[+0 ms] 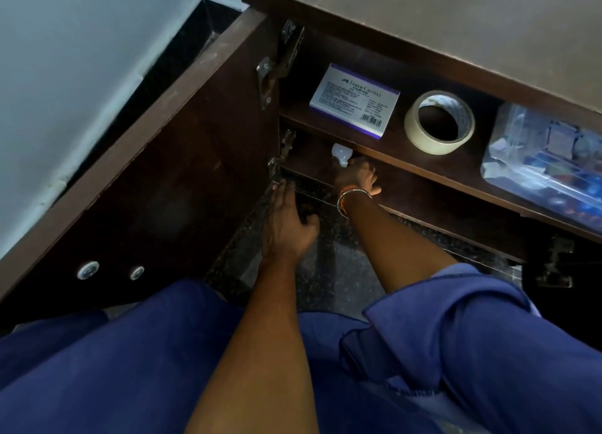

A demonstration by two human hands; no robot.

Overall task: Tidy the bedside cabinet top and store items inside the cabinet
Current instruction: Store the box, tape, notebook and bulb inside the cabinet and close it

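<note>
The dark wooden cabinet stands with its left door (156, 173) swung wide. On the upper shelf (384, 150) lie a white and purple stamp pad box (355, 100), a roll of beige tape (438, 122) and a clear plastic box (547, 166) of small items. My right hand (358, 179) reaches into the lower compartment and is closed around a small white bottle (341, 155), whose lower part the shelf edge hides. My left hand (286, 225) hovers flat, fingers apart, by the lower hinge (280, 160) and holds nothing.
The beige cabinet top (456, 19) runs along the upper right. The dark speckled floor (329, 270) lies in front of the cabinet. A pale wall (65, 75) rises on the left. The right door's hinge (557, 264) shows at lower right. My blue clothing fills the foreground.
</note>
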